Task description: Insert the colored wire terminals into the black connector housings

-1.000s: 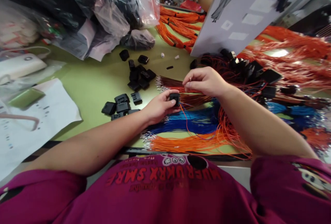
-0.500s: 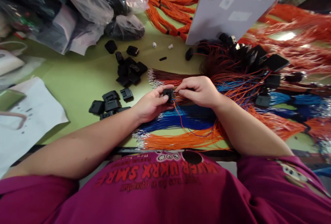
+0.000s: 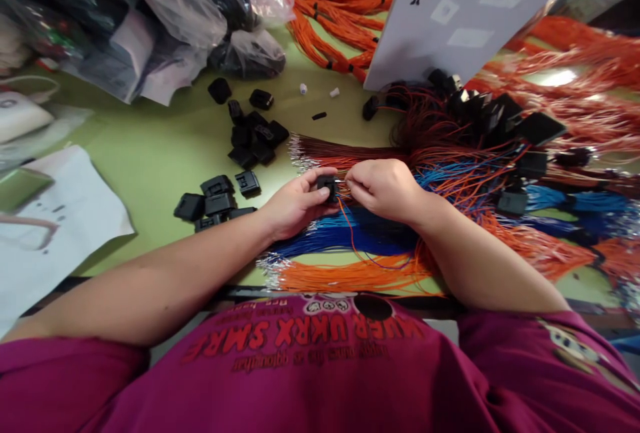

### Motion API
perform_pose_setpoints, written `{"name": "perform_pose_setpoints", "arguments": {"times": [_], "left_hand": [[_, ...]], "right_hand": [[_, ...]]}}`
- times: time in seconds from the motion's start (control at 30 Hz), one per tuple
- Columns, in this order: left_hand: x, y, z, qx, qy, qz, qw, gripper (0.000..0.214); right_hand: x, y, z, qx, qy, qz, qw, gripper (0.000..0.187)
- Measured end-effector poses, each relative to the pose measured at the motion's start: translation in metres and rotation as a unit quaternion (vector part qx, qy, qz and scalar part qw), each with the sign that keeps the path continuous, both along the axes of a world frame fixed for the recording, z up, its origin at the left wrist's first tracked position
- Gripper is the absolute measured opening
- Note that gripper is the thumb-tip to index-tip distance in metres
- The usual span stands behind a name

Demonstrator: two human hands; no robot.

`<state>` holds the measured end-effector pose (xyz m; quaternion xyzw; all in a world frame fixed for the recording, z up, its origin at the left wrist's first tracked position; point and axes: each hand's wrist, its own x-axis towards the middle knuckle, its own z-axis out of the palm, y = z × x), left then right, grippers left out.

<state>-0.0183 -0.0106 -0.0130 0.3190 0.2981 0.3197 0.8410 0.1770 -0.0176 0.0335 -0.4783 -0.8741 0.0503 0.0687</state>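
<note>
Holding 1 black connector [image 3: 329, 182]

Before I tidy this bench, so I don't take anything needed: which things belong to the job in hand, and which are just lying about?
Likely part of the job:
black connector held in the left hand
thin piece pinched in the right hand
blue wires, orange wires
loose black connectors

Likely just lying about:
plastic bags
white paper
white device
</note>
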Motion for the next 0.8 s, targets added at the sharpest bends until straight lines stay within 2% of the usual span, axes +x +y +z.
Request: {"name": "perform_pose_setpoints", "arguments": {"times": [0.17,0.27,0.37,0.6,0.8], "left_hand": [[-0.001,-0.001,-0.001,-0.001,0.02,0.015,1.0,0.039],[-0.001,-0.002,-0.001,-0.01,0.026,0.018,0.999,0.038],[-0.001,-0.002,-0.001,-0.012,0.029,0.018,0.999,0.037],[0.0,-0.001,0.0,-0.017,0.025,0.018,0.999,0.037],[0.003,-0.002,0.001,-0.009,0.048,0.014,0.999,0.037]], "right_hand": [[0.0,-0.004,-0.001,0.086,-0.063,0.02,0.994,0.028],[0.0,-0.005,-0.004,0.135,-0.066,0.033,0.988,0.03],[0.0,-0.004,-0.007,0.154,-0.057,0.035,0.986,0.031],[-0.002,-0.006,-0.011,0.142,-0.043,0.035,0.988,0.034],[-0.01,-0.005,-0.015,0.053,-0.04,0.018,0.998,0.031]]}}
